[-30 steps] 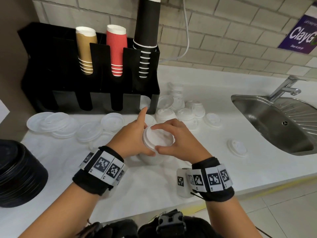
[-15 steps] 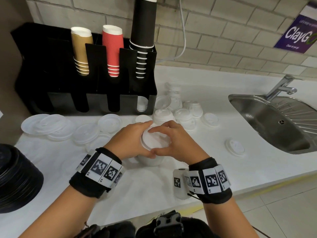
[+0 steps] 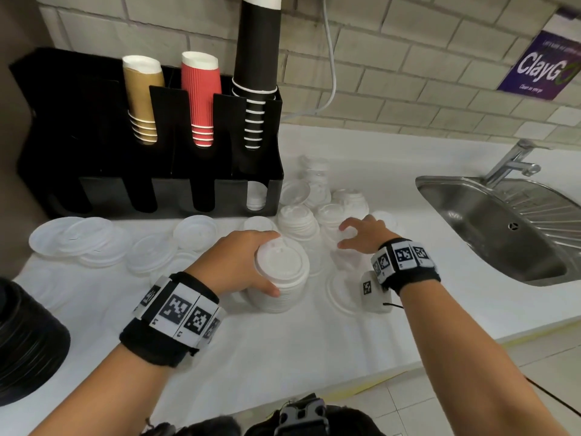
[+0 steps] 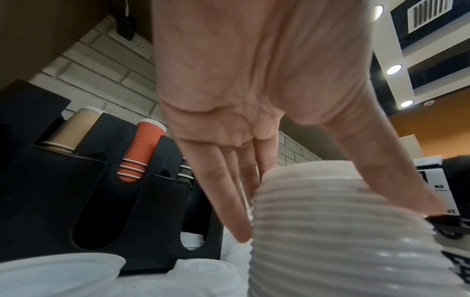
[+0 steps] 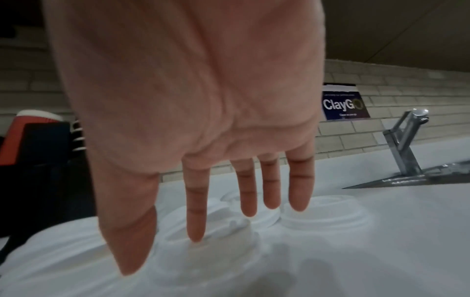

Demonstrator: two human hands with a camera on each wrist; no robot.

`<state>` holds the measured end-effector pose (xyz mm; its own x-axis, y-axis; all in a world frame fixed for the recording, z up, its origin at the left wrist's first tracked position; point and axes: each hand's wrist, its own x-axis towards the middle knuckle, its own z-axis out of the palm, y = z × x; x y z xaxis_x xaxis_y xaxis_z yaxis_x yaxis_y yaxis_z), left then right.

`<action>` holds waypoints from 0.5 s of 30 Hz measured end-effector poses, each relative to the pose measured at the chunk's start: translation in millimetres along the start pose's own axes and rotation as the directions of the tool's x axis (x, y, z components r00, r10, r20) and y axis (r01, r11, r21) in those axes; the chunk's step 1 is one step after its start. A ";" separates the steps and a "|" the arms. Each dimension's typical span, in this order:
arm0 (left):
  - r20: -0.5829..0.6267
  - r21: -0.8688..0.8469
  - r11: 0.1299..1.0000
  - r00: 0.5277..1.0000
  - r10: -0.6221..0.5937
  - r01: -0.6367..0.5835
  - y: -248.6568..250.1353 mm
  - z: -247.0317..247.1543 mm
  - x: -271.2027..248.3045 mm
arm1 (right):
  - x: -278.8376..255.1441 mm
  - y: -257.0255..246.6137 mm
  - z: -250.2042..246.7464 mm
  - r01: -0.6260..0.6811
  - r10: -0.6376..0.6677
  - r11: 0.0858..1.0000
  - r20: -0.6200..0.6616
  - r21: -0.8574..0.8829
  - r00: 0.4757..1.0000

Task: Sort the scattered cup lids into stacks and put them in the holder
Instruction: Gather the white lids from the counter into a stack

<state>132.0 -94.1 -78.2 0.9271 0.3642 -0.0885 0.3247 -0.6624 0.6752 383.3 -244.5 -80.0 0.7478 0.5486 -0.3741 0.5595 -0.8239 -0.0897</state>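
Nearest, the left hand point(image 3: 242, 262) wraps the tall stack of white lids point(image 3: 281, 280) standing on the white counter point(image 3: 283, 357), thumb on the near side and fingers curved round the far side. Just right and farther, the right hand point(image 3: 364, 236) hovers over the loose white lids point(image 3: 333, 215), fingers spread and straight, holding nothing. To do this well, take one lid by its rim, match its size to the stack, and seat it squarely while the left hand steadies the column. Farthest left stands the black holder point(image 3: 163, 190), its rightmost slot already holding some lids.
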 end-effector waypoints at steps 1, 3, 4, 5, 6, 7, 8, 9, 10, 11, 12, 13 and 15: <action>-0.001 0.000 1.000 1.000 0.000 0.000 -0.2 -0.2 0.0 | 1.9 0.0 0.8 0.000 0.000 1.000 0.003 -0.025 1.000; -0.001 -0.003 1.000 1.000 0.005 -0.005 0.0 -0.6 -0.1 | 4.0 1.1 1.1 0.004 -0.004 0.998 0.001 -0.067 1.000; 0.000 -0.003 1.000 1.000 0.008 -0.008 0.1 -0.7 -0.3 | 4.4 1.8 0.7 0.010 -0.009 0.994 0.003 -0.107 1.000; 0.001 -0.001 1.000 1.000 0.009 -0.009 0.4 -1.0 -0.3 | 4.9 2.5 0.2 0.021 -0.020 0.989 0.009 -0.148 1.000; 0.003 0.005 1.000 1.000 0.008 -0.008 0.6 -1.2 -0.4 | 5.4 3.1 -0.2 0.041 -0.038 0.986 0.017 -0.161 0.999; 0.007 0.016 1.000 1.000 0.004 -0.005 0.8 -1.4 -0.5 | 5.6 4.1 -0.3 0.066 -0.064 0.988 0.025 -0.142 0.998; 0.012 0.033 0.999 1.000 -0.002 0.001 1.0 -1.5 -0.4 | 5.1 5.4 0.4 0.089 -0.086 0.990 0.031 -0.111 0.996; 0.018 0.054 0.999 1.000 -0.010 0.009 1.1 -1.4 -0.5 | 4.7 7.0 1.4 0.098 -0.096 0.992 0.031 -0.080 0.995; 0.022 0.072 0.997 1.000 -0.017 0.015 1.1 -1.5 -0.7 | 3.7 9.2 2.2 0.100 -0.099 0.994 0.019 -0.052 0.995; 0.023 0.083 0.996 1.000 -0.020 0.018 1.0 -1.5 -1.0 | 2.3 11.4 2.2 0.099 -0.099 0.995 -0.002 -0.023 0.995; 0.021 0.088 0.996 1.000 -0.020 0.018 0.9 -1.5 -1.3 | 0.0 13.7 1.3 0.093 -0.093 0.996 -0.021 0.005 0.995; 0.020 0.092 0.996 1.000 -0.019 0.017 0.7 -1.4 -1.7 | -3.1 16.3 0.0 0.086 -0.085 0.995 -0.037 0.040 0.996; 0.018 0.103 0.995 1.000 -0.018 0.016 0.3 -0.8 -2.1 | -12.1 20.6 -3.6 0.086 -0.078 0.986 -0.063 0.140 0.995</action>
<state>129.9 -94.5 -77.2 0.9244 0.3641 -0.1135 0.3567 -0.7202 0.5950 387.1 -267.5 -74.1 0.7229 0.6191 -0.3067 0.5663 -0.7853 -0.2503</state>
